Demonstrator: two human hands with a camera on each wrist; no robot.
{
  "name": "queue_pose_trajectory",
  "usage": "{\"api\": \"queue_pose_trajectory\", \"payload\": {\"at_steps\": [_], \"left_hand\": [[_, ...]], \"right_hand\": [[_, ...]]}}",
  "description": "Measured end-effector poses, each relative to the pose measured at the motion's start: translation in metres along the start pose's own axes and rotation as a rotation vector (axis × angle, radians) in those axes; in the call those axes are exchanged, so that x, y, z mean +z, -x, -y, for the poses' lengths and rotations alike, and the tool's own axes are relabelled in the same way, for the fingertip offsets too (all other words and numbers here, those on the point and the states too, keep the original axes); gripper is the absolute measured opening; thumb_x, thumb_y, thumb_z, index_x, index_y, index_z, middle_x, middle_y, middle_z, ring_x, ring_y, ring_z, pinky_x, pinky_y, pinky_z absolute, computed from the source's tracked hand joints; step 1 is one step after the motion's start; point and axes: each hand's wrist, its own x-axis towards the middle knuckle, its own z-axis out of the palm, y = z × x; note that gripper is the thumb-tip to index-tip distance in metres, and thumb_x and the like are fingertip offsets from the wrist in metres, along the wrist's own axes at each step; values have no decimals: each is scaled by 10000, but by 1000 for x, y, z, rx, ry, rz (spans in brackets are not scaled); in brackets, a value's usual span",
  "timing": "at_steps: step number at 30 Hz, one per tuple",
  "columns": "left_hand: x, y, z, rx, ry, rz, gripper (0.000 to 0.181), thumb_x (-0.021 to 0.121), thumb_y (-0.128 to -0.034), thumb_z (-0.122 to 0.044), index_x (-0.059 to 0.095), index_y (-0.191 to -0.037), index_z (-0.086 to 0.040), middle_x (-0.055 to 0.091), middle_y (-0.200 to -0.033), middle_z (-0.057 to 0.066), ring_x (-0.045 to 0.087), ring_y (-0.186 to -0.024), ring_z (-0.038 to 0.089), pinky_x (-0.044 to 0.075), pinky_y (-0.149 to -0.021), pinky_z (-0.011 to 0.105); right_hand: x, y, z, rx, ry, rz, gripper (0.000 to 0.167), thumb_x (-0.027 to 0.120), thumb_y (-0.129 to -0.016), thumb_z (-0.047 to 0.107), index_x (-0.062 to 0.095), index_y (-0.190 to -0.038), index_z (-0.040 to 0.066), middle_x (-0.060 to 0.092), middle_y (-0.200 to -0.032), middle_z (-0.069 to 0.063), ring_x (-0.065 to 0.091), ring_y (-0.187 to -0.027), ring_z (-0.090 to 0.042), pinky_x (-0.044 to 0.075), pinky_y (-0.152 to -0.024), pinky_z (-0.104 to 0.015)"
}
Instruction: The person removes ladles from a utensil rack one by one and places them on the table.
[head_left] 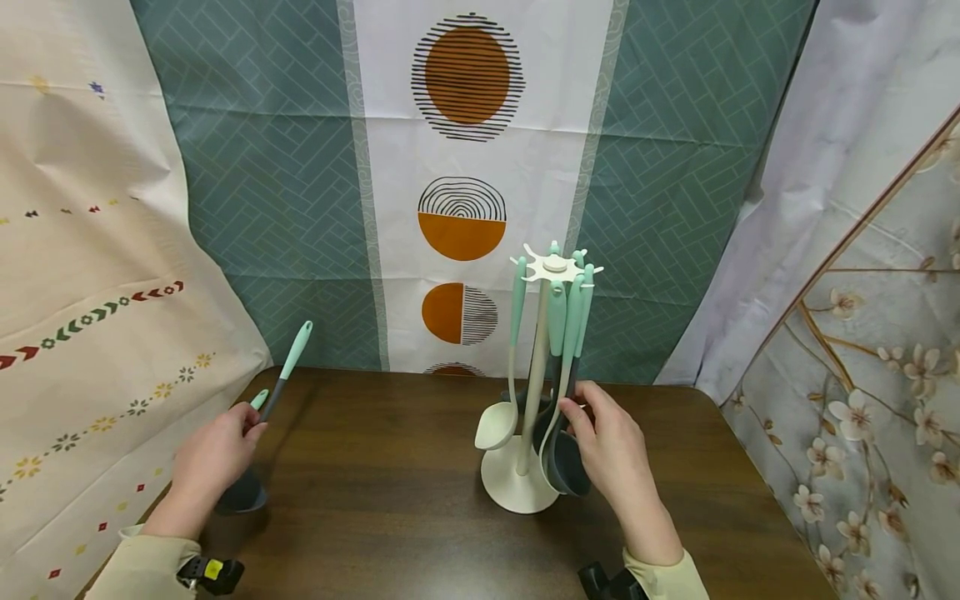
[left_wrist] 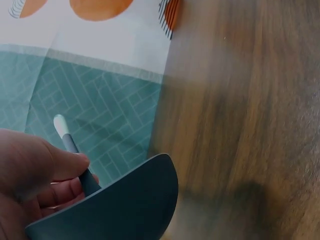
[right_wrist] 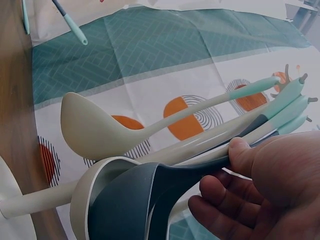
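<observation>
My left hand [head_left: 217, 454] grips a dark grey spatula [left_wrist: 120, 210] with a mint handle by its shaft, its broad head low over the table's left side. A second mint handle tip [head_left: 259, 398] shows beside that hand; the rest of it is hidden. At centre right stands a cream utensil rack [head_left: 521, 492] with several mint-handled utensils hanging from its top. My right hand [head_left: 611, 442] pinches the shaft of a dark grey ladle [right_wrist: 125, 200] between thumb and fingers. A cream ladle [right_wrist: 82, 200] nests against it, and a pointed cream ladle [head_left: 495, 427] hangs on the rack's left.
The brown wooden table [head_left: 375, 467] meets a green and white patterned cloth [head_left: 262, 167] at the back. A cream cloth [head_left: 90, 292] hangs on the left, and a flowered cloth [head_left: 885, 417] borders the right.
</observation>
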Motion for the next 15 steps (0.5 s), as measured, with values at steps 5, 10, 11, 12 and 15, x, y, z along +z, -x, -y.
{"api": "queue_pose_trajectory", "payload": {"at_steps": [5, 10, 11, 12, 15], "left_hand": [[-3, -1, 6, 1, -23, 20, 142, 736, -1034, -129, 660, -980, -22, 603, -769, 43, 517, -660, 234, 390, -563, 403], [-7, -3, 15, -17, -35, 86, 159, 718, -1042, -123, 638, -938, -33, 580, -760, 44, 519, -668, 235, 393, -577, 399], [-8, -3, 16, -22, -36, 106, 166, 712, -1048, -128, 633, -939, -32, 578, -764, 47, 520, -673, 237, 393, -581, 399], [-9, -4, 18, -27, -38, 124, 170, 708, -1052, -130, 631, -937, -31, 577, -767, 50, 523, -677, 241, 394, -585, 400], [-11, -5, 23, -45, -45, 175, 177, 701, -1062, -137, 638, -942, -23, 581, -778, 61, 529, -692, 252, 400, -597, 406]], "right_hand": [[1, -1, -1, 4, 3, 1, 48, 728, -1086, 170, 704, -1118, 144, 675, -877, 8, 678, -794, -155, 548, -734, -425], [1, -1, -2, 11, -4, 11, 52, 723, -1090, 173, 700, -1122, 139, 678, -890, -13, 680, -799, -163, 551, -739, -430], [1, -1, -2, 10, -3, 12, 53, 722, -1092, 174, 700, -1123, 138, 680, -893, -13, 682, -801, -163, 553, -740, -430], [1, -1, -2, 11, -3, 12, 53, 721, -1092, 176, 699, -1124, 139, 682, -896, -16, 683, -802, -163, 553, -741, -431], [2, -1, -2, 12, -2, 12, 54, 718, -1095, 178, 697, -1125, 139, 685, -900, -21, 687, -807, -167, 554, -745, -435]]}}
